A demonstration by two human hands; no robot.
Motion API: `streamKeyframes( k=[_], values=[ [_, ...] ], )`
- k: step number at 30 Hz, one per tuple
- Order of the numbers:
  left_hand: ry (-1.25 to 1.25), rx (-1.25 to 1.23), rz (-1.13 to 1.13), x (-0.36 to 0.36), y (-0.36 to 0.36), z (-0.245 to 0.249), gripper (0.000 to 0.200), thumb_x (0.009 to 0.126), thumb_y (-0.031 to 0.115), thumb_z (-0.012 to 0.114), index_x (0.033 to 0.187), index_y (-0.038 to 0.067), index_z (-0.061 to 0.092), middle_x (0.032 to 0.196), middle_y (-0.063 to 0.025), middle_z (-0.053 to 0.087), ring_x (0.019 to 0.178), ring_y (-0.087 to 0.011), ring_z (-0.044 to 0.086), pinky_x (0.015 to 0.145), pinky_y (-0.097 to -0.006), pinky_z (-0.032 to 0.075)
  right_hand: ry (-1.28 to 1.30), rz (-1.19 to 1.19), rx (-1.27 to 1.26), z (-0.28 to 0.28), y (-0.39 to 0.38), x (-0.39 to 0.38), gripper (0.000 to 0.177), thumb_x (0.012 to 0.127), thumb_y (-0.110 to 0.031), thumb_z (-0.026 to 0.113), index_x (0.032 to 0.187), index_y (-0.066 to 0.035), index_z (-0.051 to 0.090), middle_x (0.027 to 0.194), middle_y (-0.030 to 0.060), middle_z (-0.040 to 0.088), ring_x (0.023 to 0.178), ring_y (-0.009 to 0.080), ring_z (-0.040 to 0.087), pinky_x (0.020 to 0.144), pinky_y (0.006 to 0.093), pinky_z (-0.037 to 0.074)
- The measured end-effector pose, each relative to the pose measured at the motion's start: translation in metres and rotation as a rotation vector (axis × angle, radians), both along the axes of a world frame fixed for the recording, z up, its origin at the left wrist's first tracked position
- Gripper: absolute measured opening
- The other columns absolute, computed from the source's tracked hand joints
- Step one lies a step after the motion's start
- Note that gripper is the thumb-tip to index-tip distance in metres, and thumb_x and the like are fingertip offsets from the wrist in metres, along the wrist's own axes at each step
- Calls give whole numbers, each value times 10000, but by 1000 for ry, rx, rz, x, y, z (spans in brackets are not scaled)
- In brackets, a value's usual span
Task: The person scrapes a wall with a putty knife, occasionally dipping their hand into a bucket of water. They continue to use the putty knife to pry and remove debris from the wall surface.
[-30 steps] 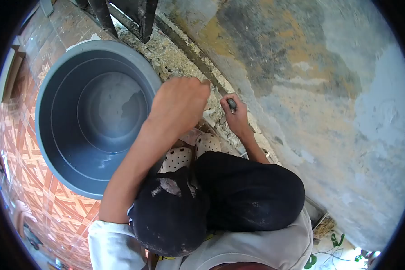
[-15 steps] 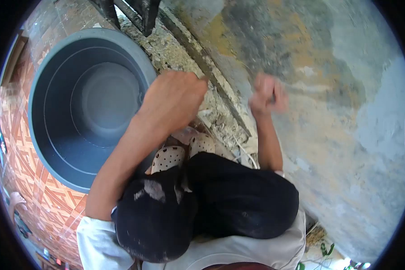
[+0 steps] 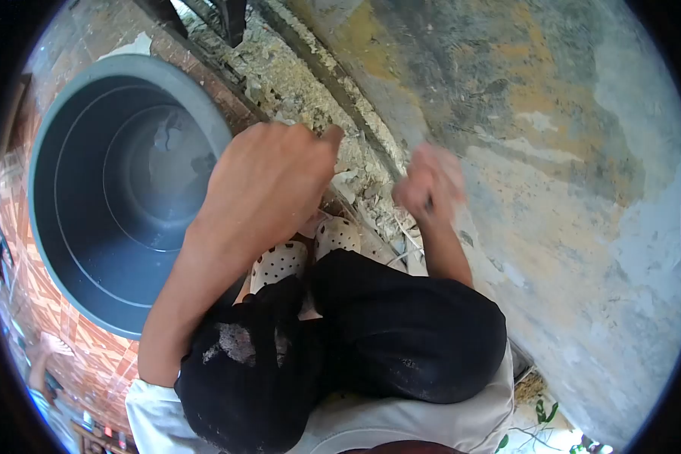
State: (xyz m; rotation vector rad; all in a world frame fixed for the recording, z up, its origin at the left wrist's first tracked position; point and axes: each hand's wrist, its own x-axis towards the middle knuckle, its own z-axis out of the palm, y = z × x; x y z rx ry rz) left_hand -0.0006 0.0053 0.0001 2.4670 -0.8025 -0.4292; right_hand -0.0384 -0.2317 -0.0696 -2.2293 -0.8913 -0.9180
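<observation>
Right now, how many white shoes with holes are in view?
2. One shoe lies under the left hand, nearer the grey tub; the other shoe is beside it, nearer the wall. The dark trousers cover the back of both.

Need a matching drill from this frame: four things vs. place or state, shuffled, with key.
Things:
1. large round grey plastic tub
2. white perforated rubber clogs
3. right hand
4. strip of pale crumbled rubble

Place or state:
A. motion-blurred, close to the stained plaster wall
B. along the wall's foot
C. on orange patterned floor tiles
D. between tub and rubble

Pairs: 1-C, 2-D, 3-A, 4-B
</observation>
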Motion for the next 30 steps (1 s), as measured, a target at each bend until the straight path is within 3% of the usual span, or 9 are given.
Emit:
streamKeyframes(
  k=[3, 5, 8, 13, 20, 23, 24, 28, 30],
  values=[
    [-59, 1, -19, -1, -1, 1, 147, 773, 65, 552, 875, -31, 596, 617, -174, 595, 630, -345, 631, 591, -427, 492, -92, 92, 111, -12, 4, 25, 331, 776, 60, 549, 1106, 57, 558, 598, 91, 540, 494, 209, 548, 454, 311, 455],
    [-27, 28, -23, 1, -2, 3, 150, 780, 68, 548, 885, -27, 599, 614, -175, 591, 624, -345, 627, 584, -433, 485, -197, 295, 324, -5, 5, 17, 443, 785, 49, 562, 1227, 57, 528, 646, 90, 573, 513, 200, 567, 475, 310, 470],
    [-3, 56, -13, -1, -5, 4, 167, 827, 126, 536, 923, 12, 610, 605, -182, 563, 642, -355, 606, 606, -457, 462, -28, 65, 251, -66, -13, 13, 315, 791, 40, 564, 1102, 77, 590, 664, 78, 576, 500, 187, 531, 444, 287, 447],
    [38, 77, -6, 2, -5, 8, 181, 851, 156, 529, 942, 28, 618, 598, -185, 549, 656, -362, 598, 616, -470, 454, -57, -25, -25, -11, 0, 31, 317, 752, 60, 599, 1069, 64, 582, 679, 67, 584, 522, 195, 517, 491, 307, 448],
    [13, 18, 9, 1, -2, 3, 164, 834, 154, 555, 917, 22, 606, 589, -184, 557, 623, -366, 596, 595, -466, 457, -31, -133, 20, -31, 15, 58, 58, 734, 31, 612, 780, 30, 648, 772, 142, 668, 666, 242, 646, 600, 305, 518],
    [-24, -18, 0, 3, 1, 1, 146, 823, 144, 560, 894, 22, 596, 576, -174, 556, 613, -364, 595, 584, -464, 456, -140, -178, 121, -53, 21, 53, 80, 738, 16, 607, 800, 29, 656, 743, 128, 662, 618, 237, 625, 568, 305, 505],
    [-18, -32, -10, 2, 1, 0, 140, 820, 140, 560, 886, 22, 593, 571, -170, 555, 610, -363, 595, 580, -463, 456, -200, -15, 257, -30, 34, 57, 65, 772, -9, 588, 743, 29, 632, 675, 120, 637, 551, 227, 590, 520, 303, 473],
    [-46, -53, -13, 0, 1, -2, 127, 809, 126, 555, 863, 13, 575, 558, -156, 554, 599, -355, 599, 567, -454, 457, 185, -214, 27, -55, 16, 71, 210, 835, -42, 524, 627, -20, 538, 542, 94, 513, 455, 214, 492, 479, 307, 433],
    [-64, -74, -3, -1, 2, -6, 135, 802, 118, 553, 874, 6, 575, 552, -154, 551, 593, -355, 599, 563, -451, 458, 3, -65, 255, -53, 26, 72, 214, 836, -24, 508, 623, -18, 509, 526, 90, 486, 444, 202, 460, 466, 311, 424]
  ],
)
